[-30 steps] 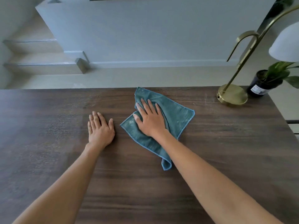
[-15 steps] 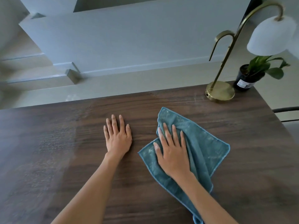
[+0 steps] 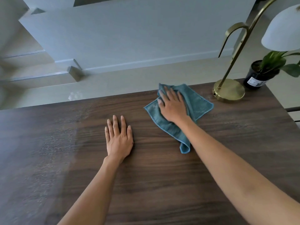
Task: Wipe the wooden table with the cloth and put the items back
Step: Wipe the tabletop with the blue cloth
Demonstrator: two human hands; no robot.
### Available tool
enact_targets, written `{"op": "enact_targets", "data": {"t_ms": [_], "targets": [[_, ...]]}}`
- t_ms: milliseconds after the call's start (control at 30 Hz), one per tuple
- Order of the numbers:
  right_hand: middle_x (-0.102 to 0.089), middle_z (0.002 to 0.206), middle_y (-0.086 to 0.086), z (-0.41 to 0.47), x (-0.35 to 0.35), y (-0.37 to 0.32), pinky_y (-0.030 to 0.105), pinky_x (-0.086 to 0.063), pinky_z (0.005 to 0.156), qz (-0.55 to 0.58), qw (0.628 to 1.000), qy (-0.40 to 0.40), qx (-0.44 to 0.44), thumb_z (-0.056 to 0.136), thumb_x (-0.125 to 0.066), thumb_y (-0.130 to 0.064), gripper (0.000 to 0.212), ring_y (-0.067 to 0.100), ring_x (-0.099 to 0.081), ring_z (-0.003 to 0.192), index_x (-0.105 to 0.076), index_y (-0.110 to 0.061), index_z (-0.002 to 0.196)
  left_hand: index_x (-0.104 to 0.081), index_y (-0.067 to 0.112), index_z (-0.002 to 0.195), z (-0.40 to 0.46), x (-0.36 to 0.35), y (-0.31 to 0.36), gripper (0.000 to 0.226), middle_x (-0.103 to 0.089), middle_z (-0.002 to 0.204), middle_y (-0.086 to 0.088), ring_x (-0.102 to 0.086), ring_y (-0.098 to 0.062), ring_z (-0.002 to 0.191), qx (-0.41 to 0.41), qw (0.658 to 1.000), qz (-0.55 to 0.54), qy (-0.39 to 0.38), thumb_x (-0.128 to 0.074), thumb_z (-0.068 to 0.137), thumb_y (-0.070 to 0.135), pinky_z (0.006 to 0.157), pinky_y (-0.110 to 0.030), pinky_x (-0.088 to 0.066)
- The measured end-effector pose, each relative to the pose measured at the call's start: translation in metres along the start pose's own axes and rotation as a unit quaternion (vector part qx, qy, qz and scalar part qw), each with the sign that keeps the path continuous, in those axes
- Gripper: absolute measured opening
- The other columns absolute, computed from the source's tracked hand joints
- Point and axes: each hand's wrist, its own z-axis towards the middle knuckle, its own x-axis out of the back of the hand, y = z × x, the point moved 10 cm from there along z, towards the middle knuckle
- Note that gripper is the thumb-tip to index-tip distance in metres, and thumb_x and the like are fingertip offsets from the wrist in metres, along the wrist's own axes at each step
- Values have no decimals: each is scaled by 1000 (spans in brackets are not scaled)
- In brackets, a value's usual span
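Note:
A teal cloth (image 3: 198,105) lies crumpled on the dark wooden table (image 3: 162,184), close to its far edge. My right hand (image 3: 172,106) presses flat on the cloth with straight fingers, covering its middle. One corner of the cloth trails back toward me beside my right forearm. My left hand (image 3: 119,139) rests flat on the bare wood, to the left of the cloth and nearer to me, fingers spread.
A brass lamp base (image 3: 228,90) with a curved stem and white shade (image 3: 282,30) stands at the table's far right corner. A potted plant (image 3: 258,77) in a dark pot sits just right of it. Beyond the far edge are pale floor and steps.
My right hand has slid the cloth away from me, up to the table's far edge near the lamp. My left hand has stayed flat on the wood.

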Motion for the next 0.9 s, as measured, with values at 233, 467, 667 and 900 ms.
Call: {"op": "enact_targets", "data": {"t_ms": [233,467,667,900], "targets": [[-4,171,6,-126,8,61,48,-4,128,-11,991,86,-100,105,-13,-50,67,24,-5,158,-10,-15,163,4,20,159,2,-4,-1,61,13,165,-9,17,-31,151,1,1000,-3,-26,-17,105,41,123,-47,6],[-7,171,5,-195,-37,-68,51,-10,127,-6,997,55,61,107,-24,-41,62,27,0,158,-16,-14,162,5,25,158,5,-5,-2,61,18,165,-6,21,-27,150,21,997,-19,-67,-19,105,44,122,-45,11],[-7,171,2,-81,-28,-71,44,1,128,16,997,-3,79,105,-23,-49,65,20,-3,158,-14,-20,163,8,27,158,6,-7,-3,62,20,164,-5,22,-26,150,15,997,-18,-76,-20,105,43,122,-46,10],[4,171,0,-53,11,53,40,4,127,-1,999,22,-25,105,-15,-55,70,17,3,157,0,-20,163,4,25,158,2,-3,-1,61,16,165,-6,19,-28,151,18,997,-17,-66,-21,105,42,122,-46,8]]}}
